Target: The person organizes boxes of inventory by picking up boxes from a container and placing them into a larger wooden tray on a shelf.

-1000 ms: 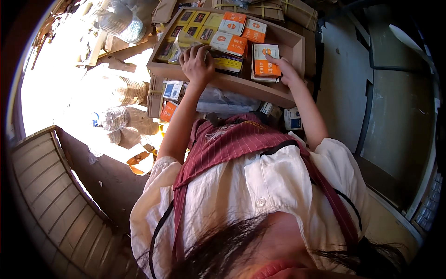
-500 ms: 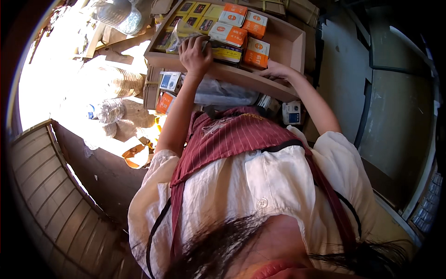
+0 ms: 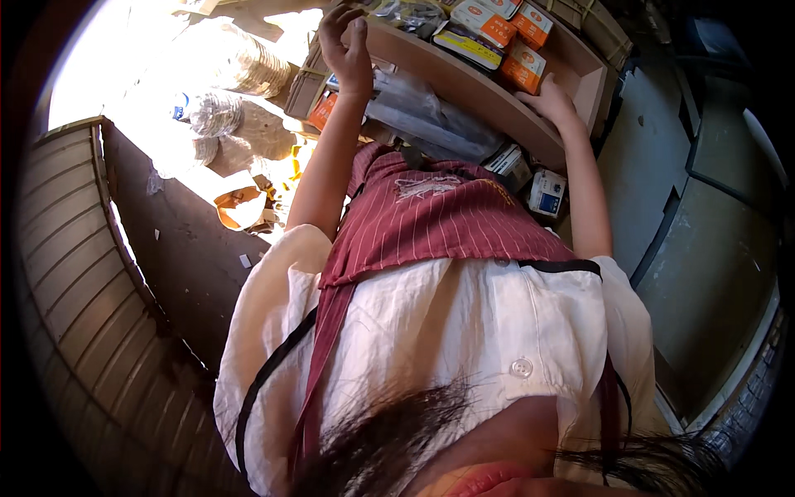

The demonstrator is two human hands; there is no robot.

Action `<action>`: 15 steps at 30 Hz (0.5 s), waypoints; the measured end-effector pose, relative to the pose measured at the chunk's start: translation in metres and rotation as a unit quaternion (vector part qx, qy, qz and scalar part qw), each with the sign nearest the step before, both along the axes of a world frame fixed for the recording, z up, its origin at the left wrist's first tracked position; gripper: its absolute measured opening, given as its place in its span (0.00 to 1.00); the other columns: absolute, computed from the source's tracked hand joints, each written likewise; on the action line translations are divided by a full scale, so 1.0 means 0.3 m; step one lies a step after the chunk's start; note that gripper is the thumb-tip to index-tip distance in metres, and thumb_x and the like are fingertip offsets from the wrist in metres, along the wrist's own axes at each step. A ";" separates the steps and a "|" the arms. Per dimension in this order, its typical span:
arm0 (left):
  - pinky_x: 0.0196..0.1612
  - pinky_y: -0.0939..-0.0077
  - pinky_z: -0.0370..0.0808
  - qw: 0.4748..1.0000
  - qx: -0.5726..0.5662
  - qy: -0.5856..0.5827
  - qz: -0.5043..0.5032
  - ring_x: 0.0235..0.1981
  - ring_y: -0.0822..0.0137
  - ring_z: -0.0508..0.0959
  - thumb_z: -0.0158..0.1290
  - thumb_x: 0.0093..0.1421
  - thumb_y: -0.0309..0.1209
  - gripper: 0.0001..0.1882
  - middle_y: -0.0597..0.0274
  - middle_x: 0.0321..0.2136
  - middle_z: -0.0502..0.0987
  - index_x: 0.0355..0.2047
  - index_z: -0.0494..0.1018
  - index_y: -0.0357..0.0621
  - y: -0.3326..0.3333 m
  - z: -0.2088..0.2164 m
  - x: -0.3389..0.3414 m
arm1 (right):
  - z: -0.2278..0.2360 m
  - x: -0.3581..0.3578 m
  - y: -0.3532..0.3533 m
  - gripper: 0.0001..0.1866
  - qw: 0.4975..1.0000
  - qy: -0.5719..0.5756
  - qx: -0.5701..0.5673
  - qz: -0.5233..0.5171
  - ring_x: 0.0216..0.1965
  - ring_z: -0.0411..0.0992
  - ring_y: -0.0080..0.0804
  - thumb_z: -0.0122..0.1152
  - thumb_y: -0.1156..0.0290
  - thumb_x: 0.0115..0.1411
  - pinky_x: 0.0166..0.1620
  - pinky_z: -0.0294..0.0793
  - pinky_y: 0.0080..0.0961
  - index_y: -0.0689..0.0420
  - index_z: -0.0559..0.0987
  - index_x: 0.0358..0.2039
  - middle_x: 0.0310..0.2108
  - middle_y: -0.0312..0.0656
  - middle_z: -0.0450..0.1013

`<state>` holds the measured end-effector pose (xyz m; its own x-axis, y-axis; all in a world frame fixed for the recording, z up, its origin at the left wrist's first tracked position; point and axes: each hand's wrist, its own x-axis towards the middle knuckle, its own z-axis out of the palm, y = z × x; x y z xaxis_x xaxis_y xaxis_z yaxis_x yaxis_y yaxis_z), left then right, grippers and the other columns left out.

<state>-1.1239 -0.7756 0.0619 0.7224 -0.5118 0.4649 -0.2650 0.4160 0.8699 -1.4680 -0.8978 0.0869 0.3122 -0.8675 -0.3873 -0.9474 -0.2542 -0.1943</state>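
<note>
A shallow wooden tray (image 3: 464,70) with small boxes in it lies across the top of the view. My left hand (image 3: 346,54) is raised at its left end, thumb apart from the partly curled fingers, with nothing visible in it. My right hand (image 3: 553,103) reaches over the tray's front wall near the right end, fingers stretched beside an orange-and-white box (image 3: 523,68). More orange-and-white boxes (image 3: 482,22) stand behind that one. A yellow-and-dark box (image 3: 468,45) sits left of them, and clear plastic wrapping (image 3: 410,15) lies further left.
Under the tray are a clear plastic bag (image 3: 435,116) and a white-and-blue box (image 3: 546,193). Plastic bottles (image 3: 217,113) lie in bright sunlight at the left. A slatted wooden panel (image 3: 74,224) stands at the lower left, and a grey-green panel (image 3: 716,224) at the right.
My left hand has come off the plastic wrapping and moved to the tray's left end. My right hand stays near the tray's right end. The view has shifted, putting the tray higher and further right.
</note>
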 end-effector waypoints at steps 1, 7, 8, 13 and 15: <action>0.50 0.71 0.71 0.994 0.020 0.109 0.021 0.44 0.63 0.76 0.55 0.61 0.26 0.17 0.55 0.44 0.77 0.49 0.69 0.35 0.091 -0.078 0.082 | 0.089 0.043 0.057 0.43 0.998 0.046 -0.032 -0.019 0.40 0.79 0.40 0.67 0.51 0.54 0.46 0.77 0.30 0.72 0.64 0.58 0.43 0.54 0.77; 0.48 0.61 0.72 0.775 0.518 0.353 0.080 0.45 0.51 0.78 0.69 0.46 0.41 0.33 0.46 0.43 0.78 0.45 0.74 0.27 0.575 -0.585 0.262 | 0.205 0.172 0.285 0.14 0.900 -0.412 -0.144 0.006 0.38 0.78 0.26 0.58 0.72 0.63 0.44 0.76 0.23 0.60 0.77 0.48 0.36 0.38 0.80; 0.45 0.57 0.73 0.751 0.506 0.423 0.021 0.42 0.52 0.78 0.68 0.47 0.39 0.30 0.48 0.39 0.78 0.43 0.73 0.29 0.609 -0.636 0.249 | 0.232 0.213 0.309 0.13 0.903 -0.413 -0.114 0.038 0.39 0.78 0.25 0.57 0.73 0.64 0.44 0.76 0.22 0.61 0.78 0.48 0.37 0.38 0.80; 0.36 0.64 0.80 0.766 0.402 0.497 -0.062 0.33 0.61 0.81 0.60 0.51 0.23 0.19 0.55 0.35 0.78 0.44 0.71 0.33 0.621 -0.666 0.141 | 0.200 0.318 0.355 0.10 0.912 -0.365 -0.018 0.185 0.37 0.80 0.33 0.58 0.74 0.61 0.40 0.78 0.26 0.60 0.80 0.43 0.37 0.45 0.79; 0.40 0.67 0.79 0.797 0.350 0.485 -0.081 0.36 0.62 0.81 0.56 0.54 0.21 0.17 0.55 0.38 0.78 0.45 0.71 0.33 0.654 -0.641 0.138 | 0.169 0.330 0.369 0.10 0.902 -0.344 -0.038 0.257 0.37 0.80 0.33 0.58 0.73 0.61 0.40 0.77 0.26 0.59 0.80 0.43 0.37 0.46 0.79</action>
<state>-1.0825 -0.5794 -0.1305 0.4666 -0.5229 -0.7133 0.6819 -0.3010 0.6667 -1.3689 -0.7873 0.1376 0.8252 -0.5548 0.1058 -0.3618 -0.6631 -0.6553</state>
